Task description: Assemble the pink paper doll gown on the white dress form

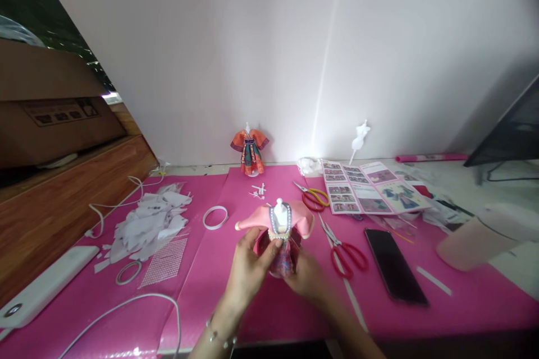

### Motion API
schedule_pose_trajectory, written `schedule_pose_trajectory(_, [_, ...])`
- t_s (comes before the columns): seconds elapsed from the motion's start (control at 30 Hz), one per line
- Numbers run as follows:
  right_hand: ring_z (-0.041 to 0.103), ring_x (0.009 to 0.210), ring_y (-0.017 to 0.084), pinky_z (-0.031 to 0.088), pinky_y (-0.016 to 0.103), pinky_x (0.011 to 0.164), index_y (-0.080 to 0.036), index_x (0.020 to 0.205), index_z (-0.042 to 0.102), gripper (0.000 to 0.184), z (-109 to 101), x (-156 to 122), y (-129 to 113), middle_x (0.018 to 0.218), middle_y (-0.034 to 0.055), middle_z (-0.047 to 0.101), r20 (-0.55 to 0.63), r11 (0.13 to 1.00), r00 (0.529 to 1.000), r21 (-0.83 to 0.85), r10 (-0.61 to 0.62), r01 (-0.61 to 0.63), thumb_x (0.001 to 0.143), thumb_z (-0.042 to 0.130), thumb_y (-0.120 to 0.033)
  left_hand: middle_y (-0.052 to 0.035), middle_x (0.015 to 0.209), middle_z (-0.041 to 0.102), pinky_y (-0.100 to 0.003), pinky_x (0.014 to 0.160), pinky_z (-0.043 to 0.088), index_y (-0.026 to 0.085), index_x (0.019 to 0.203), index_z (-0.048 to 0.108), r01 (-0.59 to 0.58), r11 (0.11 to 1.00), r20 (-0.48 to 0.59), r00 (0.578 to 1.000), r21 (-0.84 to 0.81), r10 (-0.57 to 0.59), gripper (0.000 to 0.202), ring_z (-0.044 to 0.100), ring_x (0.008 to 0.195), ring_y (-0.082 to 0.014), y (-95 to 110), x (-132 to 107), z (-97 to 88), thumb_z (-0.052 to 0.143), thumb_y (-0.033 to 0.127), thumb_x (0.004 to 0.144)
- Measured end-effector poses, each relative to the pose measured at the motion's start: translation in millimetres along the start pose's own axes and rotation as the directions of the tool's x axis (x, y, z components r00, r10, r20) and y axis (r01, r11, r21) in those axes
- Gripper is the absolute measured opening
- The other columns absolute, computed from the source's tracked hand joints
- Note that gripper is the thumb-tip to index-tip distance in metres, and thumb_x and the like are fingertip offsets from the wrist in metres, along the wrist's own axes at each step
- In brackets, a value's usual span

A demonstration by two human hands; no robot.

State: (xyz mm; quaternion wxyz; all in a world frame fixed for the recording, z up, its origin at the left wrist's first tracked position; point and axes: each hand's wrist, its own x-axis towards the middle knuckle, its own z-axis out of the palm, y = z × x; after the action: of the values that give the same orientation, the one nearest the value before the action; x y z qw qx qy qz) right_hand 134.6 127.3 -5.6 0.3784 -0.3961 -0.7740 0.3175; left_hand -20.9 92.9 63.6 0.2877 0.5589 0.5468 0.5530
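In the head view a small white dress form wears a pink doll dress with wide sleeves, a pearl-trimmed neckline and a dark red patterned skirt. My left hand is closed around its waist from the left, with the thumb across the front. On the right, my right hand has its fingers at the lower skirt, partly hidden behind the fabric. Red-handled scissors lie just right of the dress. Farther back are a second pair of scissors with red and yellow handles.
An orange doll robe on a stand and a bare white dress form are by the wall. Left lie white scraps, tape rolls and a pearl sheet. Right are a phone, an instruction leaflet and a cup.
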Motion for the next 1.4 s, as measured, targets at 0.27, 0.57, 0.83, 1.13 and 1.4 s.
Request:
schedule_pose_trajectory(0.27, [0.063,0.064,0.016,0.048,0.026,0.059,-0.021,0.096,0.074,0.024,-71.1,-11.4,-41.5,0.077,0.0034,0.072,-0.137,0.996,0.991,-0.092,0.0,-0.013,0.091,0.056,-0.036,-0.0068,0.107,0.075,-0.032,0.092,0.051,0.019,0.105,0.069,0.003,0.976,0.035,0.999,-0.217,0.005,0.028,0.068,0.101,-0.022,-9.9,5.1,4.8,0.075,0.03,0.079])
schedule_pose_trajectory(0.57, [0.039,0.043,0.008,0.028,0.023,0.043,-0.016,0.091,0.07,0.028,-40.6,19.9,-45.8,0.052,-0.0053,0.047,-0.105,1.0,0.994,0.012,-0.027,0.029,0.091,0.059,-0.042,-0.0078,0.094,0.076,-0.034,0.083,0.054,0.016,0.096,0.072,0.026,0.944,0.046,0.999,-0.329,-0.012,0.034,0.069,0.088,-0.0235,-4.8,3.7,3.4,0.075,0.044,0.077])
schedule_pose_trajectory(0.83, [0.042,0.052,0.009,0.033,0.022,0.048,-0.018,0.086,0.067,0.026,-40.2,29.9,-35.8,0.062,-0.0028,0.051,-0.092,0.983,0.995,0.176,-0.03,0.046,0.094,0.052,-0.038,-0.0076,0.092,0.078,-0.034,0.084,0.053,0.017,0.091,0.074,0.07,0.89,-0.029,0.995,-0.45,-0.093,0.037,0.071,0.089,-0.024,-9.5,9.1,11.6,0.082,0.045,0.07])
schedule_pose_trajectory(1.13, [0.036,0.051,0.009,0.028,0.023,0.048,-0.019,0.081,0.058,0.026,-40.4,31.4,-32.9,0.058,-0.0069,0.037,-0.026,0.964,0.999,0.261,-0.042,0.047,0.093,0.056,-0.042,-0.0092,0.1,0.077,-0.038,0.088,0.053,0.018,0.091,0.071,0.04,0.87,-0.064,0.995,-0.491,-0.082,0.038,0.07,0.097,-0.0259,-12.7,9.2,14.9,0.085,0.043,0.066])
schedule_pose_trajectory(1.4, [0.035,0.052,0.009,0.026,0.023,0.049,-0.018,0.084,0.058,0.027,-40.4,35.8,-33.2,0.059,-0.0068,0.036,0.02,0.966,1.0,0.26,-0.01,0.005,0.094,0.053,-0.042,-0.0082,0.097,0.078,-0.038,0.089,0.053,0.018,0.088,0.072,0.035,0.875,-0.064,0.995,-0.483,-0.075,0.037,0.071,0.093,-0.0243,-15.7,10.0,16.6,0.085,0.043,0.065])
